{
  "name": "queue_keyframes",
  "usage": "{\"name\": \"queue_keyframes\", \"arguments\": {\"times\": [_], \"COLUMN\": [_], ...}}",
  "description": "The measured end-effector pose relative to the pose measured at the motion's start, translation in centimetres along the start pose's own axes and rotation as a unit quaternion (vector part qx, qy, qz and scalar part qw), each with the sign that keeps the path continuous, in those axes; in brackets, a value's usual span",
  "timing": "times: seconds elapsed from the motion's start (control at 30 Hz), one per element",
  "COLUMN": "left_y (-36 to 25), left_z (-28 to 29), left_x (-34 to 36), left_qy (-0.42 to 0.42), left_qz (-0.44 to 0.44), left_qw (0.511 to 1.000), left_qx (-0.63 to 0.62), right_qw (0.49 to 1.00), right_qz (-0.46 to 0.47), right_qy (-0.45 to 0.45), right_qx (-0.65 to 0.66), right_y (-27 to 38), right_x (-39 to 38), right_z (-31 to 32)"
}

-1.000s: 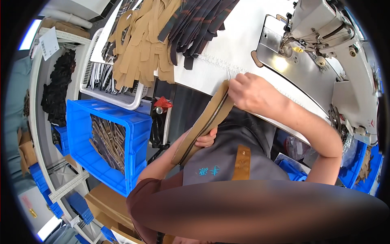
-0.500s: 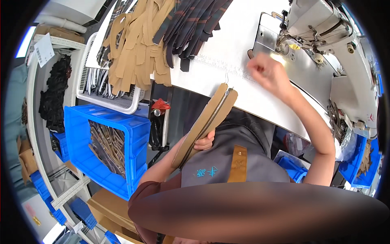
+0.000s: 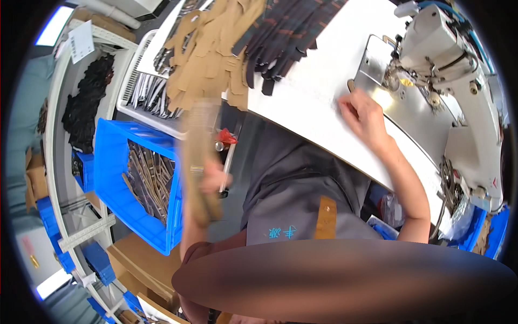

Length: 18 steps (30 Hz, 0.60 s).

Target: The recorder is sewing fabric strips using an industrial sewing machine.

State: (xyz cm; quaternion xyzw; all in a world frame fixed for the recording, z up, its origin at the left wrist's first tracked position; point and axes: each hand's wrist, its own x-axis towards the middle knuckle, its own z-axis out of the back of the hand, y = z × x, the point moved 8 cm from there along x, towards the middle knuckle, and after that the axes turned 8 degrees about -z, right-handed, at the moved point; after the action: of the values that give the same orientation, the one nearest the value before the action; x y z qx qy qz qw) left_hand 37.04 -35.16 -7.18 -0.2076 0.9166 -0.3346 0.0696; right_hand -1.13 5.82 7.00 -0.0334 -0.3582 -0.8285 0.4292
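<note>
My left hand (image 3: 215, 178) is closed round a tan fabric strip with a zipper (image 3: 197, 162). Both are smeared by motion, and the strip stands nearly upright beside the right rim of a blue crate (image 3: 175, 202). Inside that crate lie several zippered strips (image 3: 148, 183). Over the white table (image 3: 307, 102), my right hand (image 3: 367, 116) has its fingers curled in, just left of the sewing machine (image 3: 431, 43). Whatever those fingers may hold is hidden.
Tan fabric strips (image 3: 205, 54) and dark plaid strips (image 3: 286, 40) are heaped on the table's far left. Behind the crate stands a white basket (image 3: 127, 89) of strips. A white shelf rack (image 3: 54, 146) runs along the left, and a cardboard box (image 3: 145, 259) sits below the crate.
My left hand has carried the zippered strip leftward, from in front of my apron to the crate's edge. My right hand stays near the machine, slightly lower against the table.
</note>
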Motion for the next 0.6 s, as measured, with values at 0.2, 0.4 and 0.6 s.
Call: {"name": "queue_keyframes", "arguments": {"times": [0.2, 0.4, 0.6], "left_y": [-11.2, -8.4, 2.9], "left_z": [1.3, -2.4, -28.0], "left_x": [-4.5, -0.2, 17.7], "left_qy": [-0.375, -0.253, 0.129], "left_qz": [-0.116, -0.105, -0.329], "left_qw": [0.723, 0.313, 0.444], "left_qx": [0.569, 0.910, 0.823], "right_qw": [0.998, 0.999, 0.993], "right_qz": [-0.041, -0.025, -0.051], "right_qy": [0.011, 0.007, 0.005], "right_qx": [0.048, 0.040, 0.107], "right_y": [-1.0, -1.0, -0.8], "right_x": [-0.4, -0.5, 2.4], "right_z": [-0.2, 0.0, -1.7]}}
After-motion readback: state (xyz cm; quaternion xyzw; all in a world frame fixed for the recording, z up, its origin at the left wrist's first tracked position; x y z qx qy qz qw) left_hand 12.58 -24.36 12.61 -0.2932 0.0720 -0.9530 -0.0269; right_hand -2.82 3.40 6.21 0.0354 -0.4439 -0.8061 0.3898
